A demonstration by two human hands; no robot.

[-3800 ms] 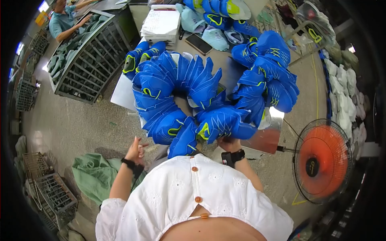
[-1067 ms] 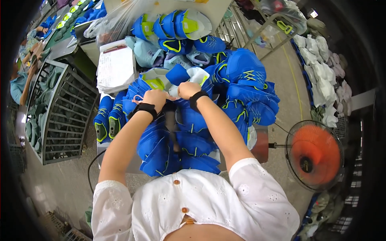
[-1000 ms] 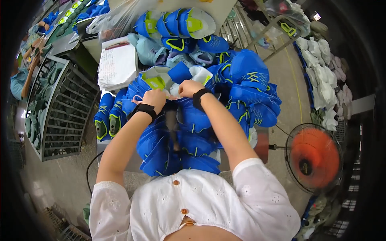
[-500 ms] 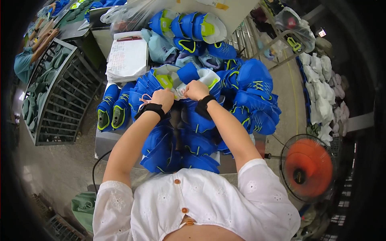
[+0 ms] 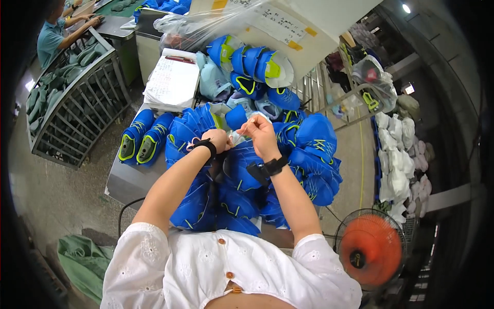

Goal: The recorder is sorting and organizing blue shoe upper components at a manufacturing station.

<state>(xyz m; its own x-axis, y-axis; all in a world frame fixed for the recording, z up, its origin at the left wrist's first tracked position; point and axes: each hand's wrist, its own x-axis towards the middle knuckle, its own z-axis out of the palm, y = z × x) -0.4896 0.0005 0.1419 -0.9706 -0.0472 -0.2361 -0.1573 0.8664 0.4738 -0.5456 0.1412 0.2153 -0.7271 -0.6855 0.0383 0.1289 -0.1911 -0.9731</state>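
Observation:
Both my hands meet over a row of nested blue shoe uppers (image 5: 191, 126) with yellow-green linings. My left hand (image 5: 218, 140) is closed, its fingers curled at a small whitish piece (image 5: 236, 138) among the uppers; what exactly they grip is hidden. Just to the right, my right hand (image 5: 261, 136) is raised a little, thumb and fingers pinched together. Whatever lies in that pinch is too small to make out. More blue uppers (image 5: 239, 170) hang in stacks below my wrists, and a heap of blue shoes (image 5: 315, 139) with yellow-green laces lies right of my right hand.
Left of the uppers stand two blue shoes (image 5: 146, 136), near a paper pad (image 5: 172, 82) with a pen (image 5: 180, 59). Pale blue shoes (image 5: 213, 80) lie behind. An orange fan (image 5: 370, 250) stands at right; a barred cart (image 5: 85, 103) is at left, near another person (image 5: 51, 38).
My right hand has lifted and turned away from the uppers, fingers pinched. My left hand stays low by the whitish piece. The whole view has shifted and tilted slightly.

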